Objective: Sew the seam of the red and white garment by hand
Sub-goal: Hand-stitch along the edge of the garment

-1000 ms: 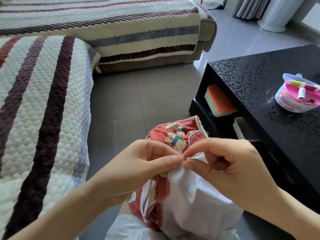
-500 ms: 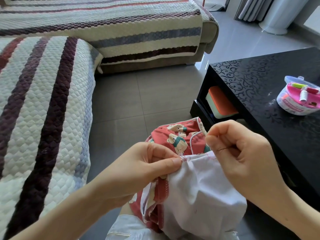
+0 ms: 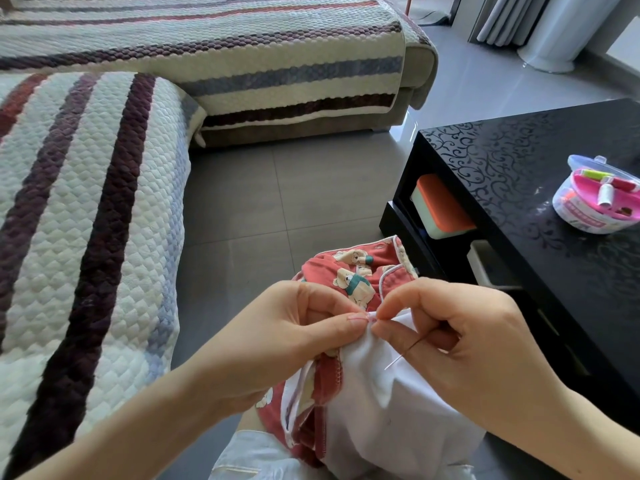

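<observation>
The red and white garment [image 3: 363,403] lies bunched on my lap, its white lining turned out and a red bear-print part [image 3: 349,271] behind. My left hand [image 3: 287,337] pinches the seam edge between thumb and forefinger. My right hand [image 3: 450,344] meets it fingertip to fingertip at the seam and holds a thin needle [image 3: 401,355], whose point angles down over the white cloth. The thread is too fine to make out.
A black patterned coffee table [image 3: 519,188] stands on the right with a round sewing kit [image 3: 599,202] of thread spools on top and an orange-lidded box [image 3: 443,213] on its shelf. A striped quilted sofa [image 3: 86,237] runs along the left and back. Grey tile floor lies between.
My right hand, which had pulled up and to the right away from the seam half a second ago, has come back down to the seam beside my left fingertips.
</observation>
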A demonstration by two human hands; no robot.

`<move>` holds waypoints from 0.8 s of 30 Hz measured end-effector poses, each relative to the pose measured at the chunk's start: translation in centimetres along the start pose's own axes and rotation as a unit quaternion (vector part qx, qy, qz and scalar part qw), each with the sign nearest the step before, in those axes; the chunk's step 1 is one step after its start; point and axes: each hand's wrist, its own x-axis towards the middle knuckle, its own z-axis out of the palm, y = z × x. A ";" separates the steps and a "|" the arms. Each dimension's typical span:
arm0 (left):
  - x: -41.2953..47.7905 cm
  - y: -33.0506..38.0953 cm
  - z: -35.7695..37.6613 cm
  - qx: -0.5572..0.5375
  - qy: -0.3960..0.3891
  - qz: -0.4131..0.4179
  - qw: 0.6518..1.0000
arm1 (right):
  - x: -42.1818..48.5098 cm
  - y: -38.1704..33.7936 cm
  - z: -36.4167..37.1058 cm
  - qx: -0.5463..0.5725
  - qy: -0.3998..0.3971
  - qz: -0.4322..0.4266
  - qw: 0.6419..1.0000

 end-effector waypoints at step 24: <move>0.2 0.0 -0.2 0.112 -0.038 0.040 0.992 | 1.3 1.5 -1.6 0.425 -0.252 0.225 0.840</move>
